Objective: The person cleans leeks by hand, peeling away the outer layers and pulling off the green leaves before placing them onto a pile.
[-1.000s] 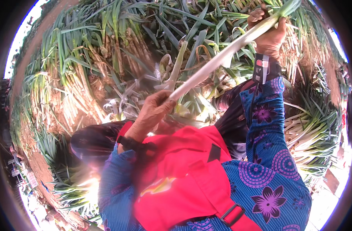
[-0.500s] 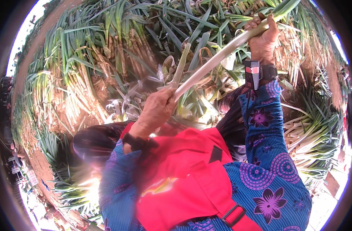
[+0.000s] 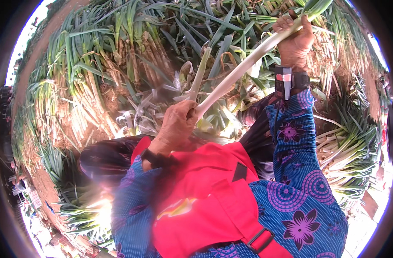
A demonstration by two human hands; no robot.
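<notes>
A long green onion [image 3: 243,68] with a bare white stalk slants across in front of me, its green leaves rising to the upper right. My right hand [image 3: 296,45] is closed round the stalk just below the leaves. Down at the white lower end, my left hand [image 3: 176,125] grips the stalk with curled fingers, which hide the root tip. Just behind my left hand, another green onion stalk [image 3: 201,71] stands tilted among loose peeled leaves [image 3: 155,105].
Unpeeled green onions [image 3: 89,81] lie heaped on the left and far side, with roots and soil on them. Cleaner white-stalked ones [image 3: 347,157] lie in a pile to my right, and more [image 3: 87,208] at lower left. My knees flank the peelings.
Both hands keep their hold on the green onion. My left hand's fingers have shifted slightly at the lower end, and the stalk has moved very little.
</notes>
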